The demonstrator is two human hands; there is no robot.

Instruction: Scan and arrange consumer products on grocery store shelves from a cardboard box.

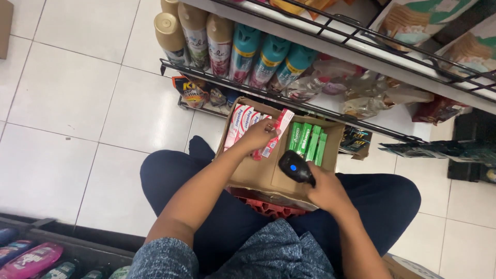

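Everything here sits around the cardboard box (pixel 258 173) on the person's lap, in front of the wire shelf (pixel 268 90) of spray cans. Inside the box, at its far left, a row of red-and-white cartons (pixel 238 124) stands; at its far right, green cartons (pixel 307 140). So stock looks mostly still in the box, with just one piece out so far, I'd guess. The left hand (pixel 257 135) has its fingers closed round one red-and-white carton (pixel 276 132) above the box's middle, long axis tilted, top end pointing up-right toward the shelf. The right hand (pixel 326 191) grips a black handheld scanner (pixel 296 167) at the box's near right edge, nose aimed up-left at that carton.
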